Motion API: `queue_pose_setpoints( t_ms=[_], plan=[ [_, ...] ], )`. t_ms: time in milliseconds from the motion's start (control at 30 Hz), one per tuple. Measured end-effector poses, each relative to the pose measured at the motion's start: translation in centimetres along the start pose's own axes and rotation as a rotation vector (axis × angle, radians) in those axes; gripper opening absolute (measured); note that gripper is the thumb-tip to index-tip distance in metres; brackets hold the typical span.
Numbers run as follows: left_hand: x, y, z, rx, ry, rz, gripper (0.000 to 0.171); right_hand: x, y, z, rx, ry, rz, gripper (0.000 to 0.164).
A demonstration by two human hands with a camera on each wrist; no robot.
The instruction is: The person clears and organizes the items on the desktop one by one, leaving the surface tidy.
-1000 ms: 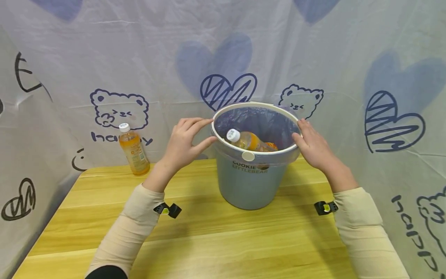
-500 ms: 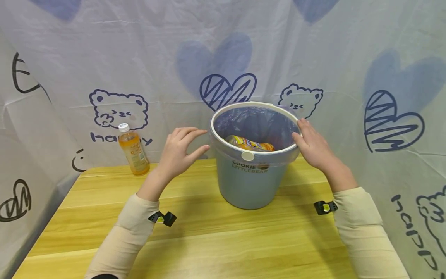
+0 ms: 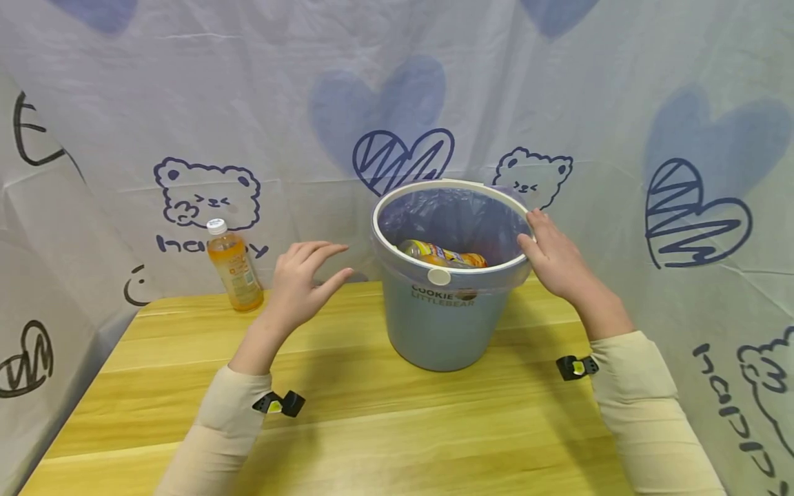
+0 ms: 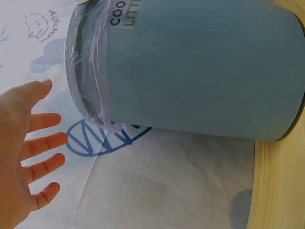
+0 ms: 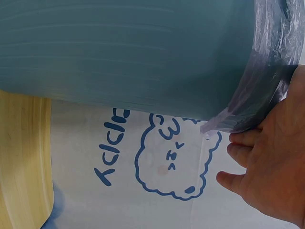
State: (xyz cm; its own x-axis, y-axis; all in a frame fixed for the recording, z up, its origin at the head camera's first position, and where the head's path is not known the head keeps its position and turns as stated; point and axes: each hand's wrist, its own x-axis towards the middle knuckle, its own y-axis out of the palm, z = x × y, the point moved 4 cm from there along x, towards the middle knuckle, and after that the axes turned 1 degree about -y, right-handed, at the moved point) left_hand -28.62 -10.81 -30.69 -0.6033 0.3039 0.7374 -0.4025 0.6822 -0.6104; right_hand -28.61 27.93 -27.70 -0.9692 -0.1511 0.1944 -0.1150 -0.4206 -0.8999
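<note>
A grey-blue trash can (image 3: 443, 334) stands upright on the table, its white rim ring (image 3: 435, 271) over a translucent purple liner bag (image 4: 90, 62). Inside lie drink bottles (image 3: 446, 257), partly hidden by the near rim. My left hand (image 3: 298, 284) hovers left of the can, apart from it, with fingers extended and nothing held. At the can's right side, my right hand (image 3: 555, 255) rests its fingers and thumb against the rim; in the right wrist view its fairly straight fingers (image 5: 245, 138) lie beside the liner's edge. A bottle of orange drink (image 3: 238, 274) with a white cap stands left of my left hand.
The wooden table (image 3: 384, 434) runs under both forearms. Behind it hangs a pale cloth (image 3: 298, 103) printed with hearts and bears, close to the can and bottle. Similar cloth closes off both sides.
My left hand has left the can's rim and moved left and down. A white-capped bottle atop the others has dropped lower inside the can. My right hand stays at the rim.
</note>
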Motion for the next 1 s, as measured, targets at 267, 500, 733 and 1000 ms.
queue_pose_setpoints(
  t_ms=[267, 500, 733, 1000],
  plan=[
    [-1.5, -0.7, 1.4, 0.009, -0.101, -0.032, 0.037, 0.0, -0.1, -0.1, 0.011, 0.007, -0.001, 0.067],
    [-2.8, -1.2, 3.4, 0.025, -0.210, -0.088, 0.036, 0.0, -0.1, -0.1, 0.006, 0.014, 0.000, 0.067],
    [-4.3, -1.5, 5.9, 0.051, -0.314, -0.163, 0.034, 0.0, 0.1, -0.1, 0.015, 0.012, -0.001, 0.067],
    [-6.1, -1.6, 9.0, 0.092, -0.447, -0.215, 0.037, 0.0, 0.1, -0.2, 0.026, 0.002, -0.012, 0.068]
  ],
)
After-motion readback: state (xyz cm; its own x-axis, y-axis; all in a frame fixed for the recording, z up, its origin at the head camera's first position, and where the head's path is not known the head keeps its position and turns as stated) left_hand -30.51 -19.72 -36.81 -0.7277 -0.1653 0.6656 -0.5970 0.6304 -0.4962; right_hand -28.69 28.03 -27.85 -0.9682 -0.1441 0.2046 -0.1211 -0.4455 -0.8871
